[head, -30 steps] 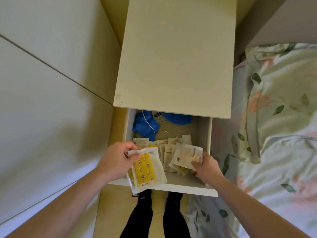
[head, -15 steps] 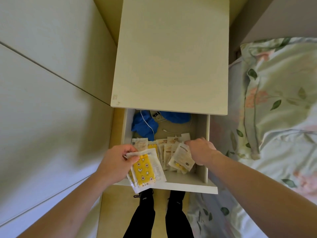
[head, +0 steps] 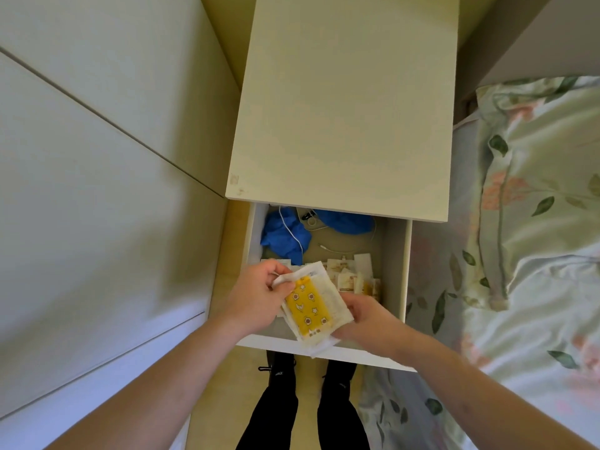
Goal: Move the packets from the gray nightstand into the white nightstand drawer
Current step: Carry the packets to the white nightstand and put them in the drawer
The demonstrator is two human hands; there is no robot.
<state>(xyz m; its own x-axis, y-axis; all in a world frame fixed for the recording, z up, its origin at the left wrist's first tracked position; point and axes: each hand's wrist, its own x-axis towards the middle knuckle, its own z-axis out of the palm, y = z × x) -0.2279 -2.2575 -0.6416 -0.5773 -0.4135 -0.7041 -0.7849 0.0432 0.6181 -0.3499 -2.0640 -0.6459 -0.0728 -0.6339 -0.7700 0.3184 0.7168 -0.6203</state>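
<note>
Both hands, left hand (head: pixel 256 300) and right hand (head: pixel 363 316), pinch the yellow packet (head: pixel 308 308) over the open drawer (head: pixel 394 271); a loose grip could drop it outside.

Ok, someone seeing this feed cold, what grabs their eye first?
The yellow patterned packet, held by both hands above the front of the open white drawer: left hand at its upper left corner, right hand at its lower right edge. Behind it, pale packets stand in a row, with crumpled blue cloth and a white cable at the drawer's back.
</note>
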